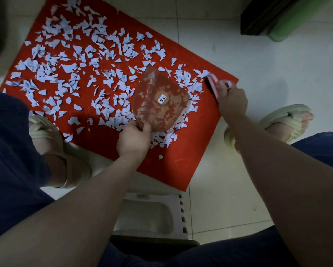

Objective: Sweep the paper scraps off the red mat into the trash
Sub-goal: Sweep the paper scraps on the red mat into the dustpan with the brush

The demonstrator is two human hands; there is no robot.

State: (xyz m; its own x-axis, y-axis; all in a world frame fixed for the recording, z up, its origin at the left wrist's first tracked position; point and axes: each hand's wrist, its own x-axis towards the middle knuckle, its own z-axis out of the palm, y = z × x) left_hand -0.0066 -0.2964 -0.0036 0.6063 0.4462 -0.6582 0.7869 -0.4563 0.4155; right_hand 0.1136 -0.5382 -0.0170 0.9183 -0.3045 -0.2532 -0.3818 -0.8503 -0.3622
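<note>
A red mat (190,151) lies on the tiled floor, strewn with several white paper scraps (65,64) over most of its surface. My left hand (133,140) grips the handle of a clear pinkish dustpan (159,103), held tilted above the mat's middle right, a small white sticker on its underside. My right hand (231,99) is closed on a small pink brush (212,84) at the mat's right edge, its dark bristles down on the mat beside a cluster of scraps. No trash bin shows in the head view.
My feet in pale sandals (289,122) sit either side of the mat; the left one (52,143) rests on its near corner. A white plastic stool (152,214) is under me. A dark box and green cylinder (281,22) stand at the far right.
</note>
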